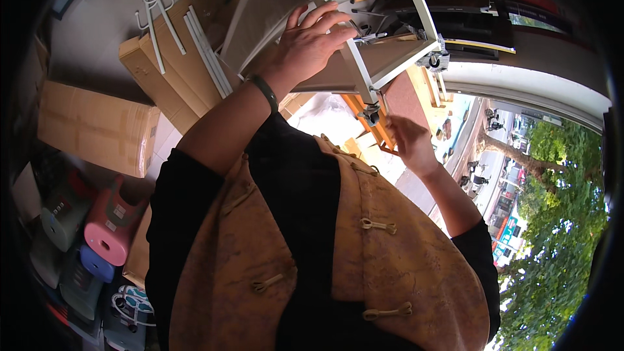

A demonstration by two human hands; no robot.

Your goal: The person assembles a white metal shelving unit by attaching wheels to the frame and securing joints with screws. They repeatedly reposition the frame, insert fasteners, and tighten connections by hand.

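The white frame is in front of the person, and the left hand lies across its post with bent fingers, probably to steady it, though I cannot tell whether the grip is closed around it. The right hand pinches a thin rod, fingers together, just beside the caster, perhaps so its tip can reach that corner. Loose white tubes lie on cardboard, perhaps to spare them scratches.

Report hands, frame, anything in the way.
Left hand on white frame. Right hand beside caster, grip unclear. Cardboard box off left, apart from both hands.
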